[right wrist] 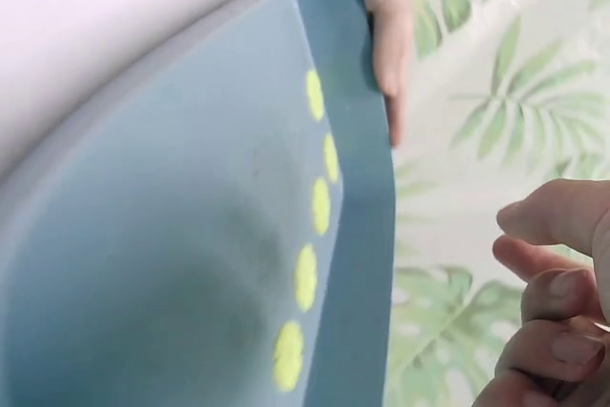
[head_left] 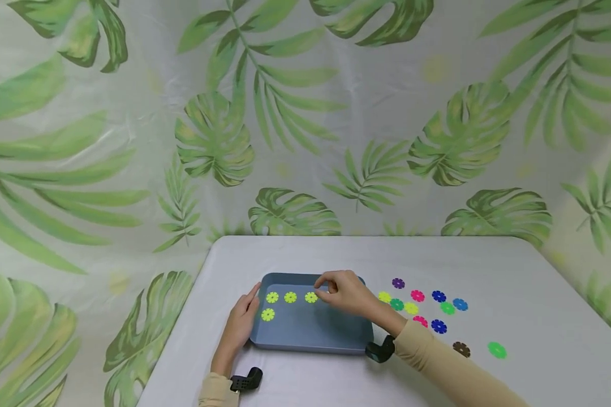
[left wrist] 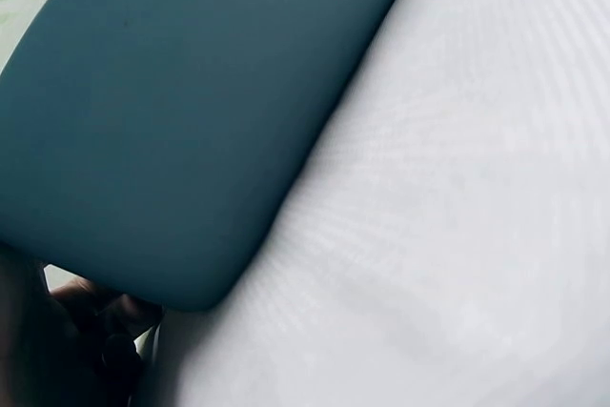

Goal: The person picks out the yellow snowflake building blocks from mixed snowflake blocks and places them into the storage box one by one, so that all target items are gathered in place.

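Here, in the head view, the left hand (head_left: 241, 322) rests against the left side of a blue-grey tray (head_left: 310, 334), fingers fairly straight, while the right hand (head_left: 347, 292) hovers over the tray, thumb and forefinger bent but apart. Yellow discs (head_left: 290, 297) lie inside; coloured discs (head_left: 439, 326) dot the table (head_left: 305, 381) rightward. The left wrist view shows a tray corner beside shadowed fingers. In the right wrist view, five yellow discs lie near one wall; the right thumb and forefinger tips stand slightly apart.

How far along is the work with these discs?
Done: five yellow discs lie in the tray. In hand: the left hand holds the tray; no disc shows in the right hand. Remaining, probably: two yellow pieces on the table, among other colours.
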{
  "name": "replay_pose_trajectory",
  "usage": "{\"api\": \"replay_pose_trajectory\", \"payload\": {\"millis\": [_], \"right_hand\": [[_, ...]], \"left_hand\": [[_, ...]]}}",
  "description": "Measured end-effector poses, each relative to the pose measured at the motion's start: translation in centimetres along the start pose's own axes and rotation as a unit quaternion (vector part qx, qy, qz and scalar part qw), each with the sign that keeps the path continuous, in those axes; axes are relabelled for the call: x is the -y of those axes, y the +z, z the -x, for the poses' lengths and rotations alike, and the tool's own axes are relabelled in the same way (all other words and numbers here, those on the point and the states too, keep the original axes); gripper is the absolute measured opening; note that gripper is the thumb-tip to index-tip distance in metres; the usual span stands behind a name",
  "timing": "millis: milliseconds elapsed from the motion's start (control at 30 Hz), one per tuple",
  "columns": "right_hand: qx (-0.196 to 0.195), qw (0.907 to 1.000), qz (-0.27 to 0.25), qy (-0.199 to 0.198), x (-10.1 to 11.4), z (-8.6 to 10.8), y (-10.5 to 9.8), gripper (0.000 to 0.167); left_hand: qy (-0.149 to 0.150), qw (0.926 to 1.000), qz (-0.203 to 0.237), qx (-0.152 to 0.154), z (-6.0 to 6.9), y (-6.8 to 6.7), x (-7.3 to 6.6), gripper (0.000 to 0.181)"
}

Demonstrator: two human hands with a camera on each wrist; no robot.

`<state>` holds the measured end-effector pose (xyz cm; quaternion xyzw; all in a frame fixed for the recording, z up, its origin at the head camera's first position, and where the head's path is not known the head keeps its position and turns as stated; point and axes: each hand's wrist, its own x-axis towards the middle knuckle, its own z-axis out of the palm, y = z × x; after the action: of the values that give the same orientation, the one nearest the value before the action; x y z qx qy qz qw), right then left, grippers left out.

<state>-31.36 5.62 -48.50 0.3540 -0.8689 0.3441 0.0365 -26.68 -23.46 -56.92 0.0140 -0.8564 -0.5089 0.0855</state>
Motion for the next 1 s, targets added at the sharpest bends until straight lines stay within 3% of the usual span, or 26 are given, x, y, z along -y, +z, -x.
{"api": "replay_pose_trajectory", "payload": {"millis": [267,500,833,1000], "right_hand": [[-0.053,0.9955,-0.026,0.074,-2.9,2.8,-1.5,0.014],[-0.084,0.9878,-0.008,0.131,-6.3,5.1,-3.1,0.015],[-0.067,0.9712,0.06,0.221,-10.2,8.0,-4.1,0.034],[-0.057,0.9635,0.104,0.24,-11.2,8.9,-4.3,0.046]], "left_hand": [[-0.004,0.9999,-0.007,-0.009,0.0,-0.1,0.2,0.044],[-0.009,1.0,-0.003,-0.001,0.1,0.0,-0.1,0.044],[-0.007,1.0,0.0,0.002,0.0,0.0,0.2,0.045],[-0.003,1.0,-0.008,-0.002,0.1,0.1,0.1,0.046]]}}
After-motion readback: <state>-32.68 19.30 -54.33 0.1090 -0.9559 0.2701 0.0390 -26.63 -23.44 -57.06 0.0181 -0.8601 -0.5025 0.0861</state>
